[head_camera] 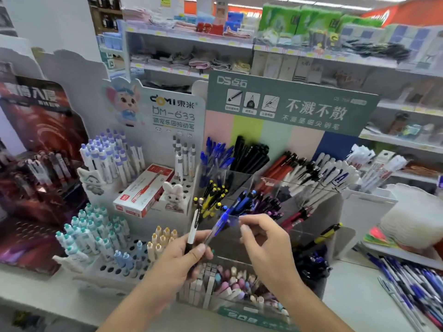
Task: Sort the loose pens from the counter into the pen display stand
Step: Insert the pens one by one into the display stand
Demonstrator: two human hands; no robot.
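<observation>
My left hand grips two pens: a white pen with a black grip standing upright, and a clear blue-capped pen that slants up to the right. My right hand hovers beside the blue pen's cap, thumb and forefinger apart and holding nothing. Just behind both hands stands the clear acrylic pen display stand, its compartments filled with blue, black, red, yellow-black and white pens. Several loose blue and white pens lie on the counter at the far right.
A white holed pen rack with teal, blue and beige pens stands at the left, a red-and-white pen box on it. A tray of erasers sits below my hands. Store shelves fill the background.
</observation>
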